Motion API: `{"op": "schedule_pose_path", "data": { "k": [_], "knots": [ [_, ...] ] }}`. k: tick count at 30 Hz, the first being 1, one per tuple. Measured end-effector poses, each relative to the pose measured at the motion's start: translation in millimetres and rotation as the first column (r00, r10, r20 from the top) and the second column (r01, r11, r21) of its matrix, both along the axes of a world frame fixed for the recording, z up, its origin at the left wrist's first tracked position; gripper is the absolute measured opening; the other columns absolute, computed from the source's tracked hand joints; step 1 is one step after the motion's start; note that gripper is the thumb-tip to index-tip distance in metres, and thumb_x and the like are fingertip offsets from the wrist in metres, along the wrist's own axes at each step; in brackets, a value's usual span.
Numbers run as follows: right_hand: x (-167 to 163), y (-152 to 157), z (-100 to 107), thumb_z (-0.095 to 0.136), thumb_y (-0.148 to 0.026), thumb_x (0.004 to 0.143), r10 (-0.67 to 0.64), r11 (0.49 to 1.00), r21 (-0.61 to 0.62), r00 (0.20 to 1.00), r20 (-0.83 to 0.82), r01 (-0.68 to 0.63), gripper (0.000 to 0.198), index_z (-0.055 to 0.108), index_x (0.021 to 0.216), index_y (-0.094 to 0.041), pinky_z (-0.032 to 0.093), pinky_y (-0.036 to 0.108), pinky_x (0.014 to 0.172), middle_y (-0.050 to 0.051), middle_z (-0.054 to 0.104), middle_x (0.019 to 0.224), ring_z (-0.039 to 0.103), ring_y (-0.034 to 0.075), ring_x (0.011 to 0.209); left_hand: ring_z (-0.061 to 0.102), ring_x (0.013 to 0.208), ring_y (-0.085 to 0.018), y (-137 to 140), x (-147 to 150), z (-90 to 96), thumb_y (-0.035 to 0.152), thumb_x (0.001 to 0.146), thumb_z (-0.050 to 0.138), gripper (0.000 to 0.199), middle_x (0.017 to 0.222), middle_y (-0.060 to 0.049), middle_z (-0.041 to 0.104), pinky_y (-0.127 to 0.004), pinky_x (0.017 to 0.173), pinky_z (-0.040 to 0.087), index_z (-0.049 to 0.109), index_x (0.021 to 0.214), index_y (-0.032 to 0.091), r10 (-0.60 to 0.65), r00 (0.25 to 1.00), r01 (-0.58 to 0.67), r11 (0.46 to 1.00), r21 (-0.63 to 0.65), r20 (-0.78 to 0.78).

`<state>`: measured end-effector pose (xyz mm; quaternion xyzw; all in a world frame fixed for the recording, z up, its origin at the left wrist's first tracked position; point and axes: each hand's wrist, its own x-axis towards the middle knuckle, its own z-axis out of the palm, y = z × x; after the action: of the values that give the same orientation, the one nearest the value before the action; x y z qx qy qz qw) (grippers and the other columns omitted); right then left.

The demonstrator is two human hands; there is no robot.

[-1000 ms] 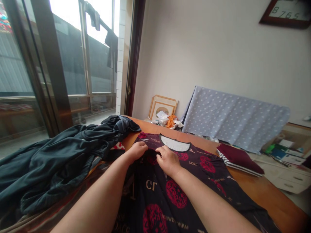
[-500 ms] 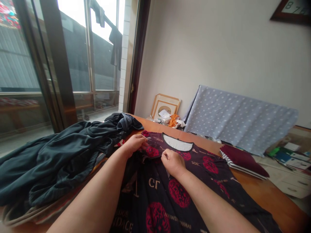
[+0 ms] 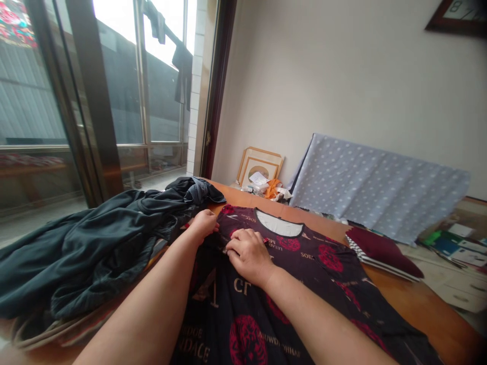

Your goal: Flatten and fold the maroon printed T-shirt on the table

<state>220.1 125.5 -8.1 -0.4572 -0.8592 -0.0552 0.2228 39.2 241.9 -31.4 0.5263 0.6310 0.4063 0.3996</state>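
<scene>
A black shirt (image 3: 304,268) with pink lion-head prints and pale lettering lies spread on the wooden table, its round neck opening at the far side. At its left shoulder edge, my left hand (image 3: 204,224) is closed, the fingertips pinching the dark cloth. My right hand (image 3: 251,256) rests palm down on the upper chest of the shirt, left of the neckline. Its fingers are slightly bent and apart, pointing toward my left hand. The cloth under the right palm is hidden.
A heap of dark clothes (image 3: 102,238) covers the table's left side. Folded maroon and striped cloth (image 3: 380,253) sits on the right of the wooden table (image 3: 429,314). Behind are a dotted grey cloth (image 3: 373,182), picture frames (image 3: 261,159) and white drawers (image 3: 456,291).
My right hand has gone from a pinch near the neckline to lying on the shirt, farther left. My left hand has shifted slightly left, and the collar area lies flatter.
</scene>
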Motion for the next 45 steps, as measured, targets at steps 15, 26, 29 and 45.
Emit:
{"op": "schedule_pose_path", "data": {
  "k": [15, 26, 29, 45],
  "knots": [
    [31, 11, -6, 0.050, -0.038, 0.097, -0.299, 0.951, -0.144, 0.936, -0.188, 0.275, 0.026, 0.072, 0.099, -0.025, 0.039, 0.034, 0.095, 0.004, 0.071, 0.104, 0.059, 0.021, 0.104, 0.067, 0.089, -0.023, -17, 22, 7.2, 0.034, 0.087, 0.055, 0.019, 0.097, -0.007, 0.073, -0.031, 0.076, 0.045, 0.069, 0.095, 0.024, 0.012, 0.774, 0.171, 0.959, 0.227, -0.634],
    [78, 16, -29, 0.042, -0.061, 0.095, -0.514, 0.781, -0.342, 0.849, 0.122, 0.522, 0.060, 0.054, 0.143, -0.027, 0.014, 0.061, 0.117, 0.008, 0.046, 0.154, 0.030, 0.035, 0.146, 0.055, 0.109, -0.033, -28, 31, -13.1, 0.067, 0.085, 0.052, 0.049, 0.112, -0.013, 0.061, -0.043, 0.088, 0.043, 0.068, 0.104, 0.025, -0.047, 0.529, 0.479, 0.841, 0.252, -0.847],
    [84, 0, -22, 0.041, -0.063, 0.095, -0.483, 0.796, -0.365, 0.870, 0.097, 0.482, 0.065, 0.050, 0.147, -0.026, 0.013, 0.059, 0.119, 0.009, 0.041, 0.158, 0.025, 0.034, 0.149, 0.053, 0.110, -0.033, -28, 31, -12.5, 0.068, 0.087, 0.049, 0.051, 0.114, -0.013, 0.060, -0.044, 0.090, 0.041, 0.067, 0.107, 0.025, -0.057, 0.528, 0.484, 0.840, 0.245, -0.847],
    [228, -108, -43, 0.042, -0.050, 0.097, -0.710, 0.645, -0.371, 0.704, 0.034, 0.668, 0.068, 0.043, 0.151, -0.010, 0.024, 0.045, 0.122, 0.016, 0.033, 0.161, 0.025, 0.028, 0.152, 0.054, 0.110, -0.031, -28, 32, -10.8, 0.067, 0.086, 0.051, 0.048, 0.111, -0.011, 0.062, -0.042, 0.097, 0.038, 0.071, 0.101, 0.026, -0.057, 0.583, 0.482, 0.827, 0.289, -0.810]
  ]
}}
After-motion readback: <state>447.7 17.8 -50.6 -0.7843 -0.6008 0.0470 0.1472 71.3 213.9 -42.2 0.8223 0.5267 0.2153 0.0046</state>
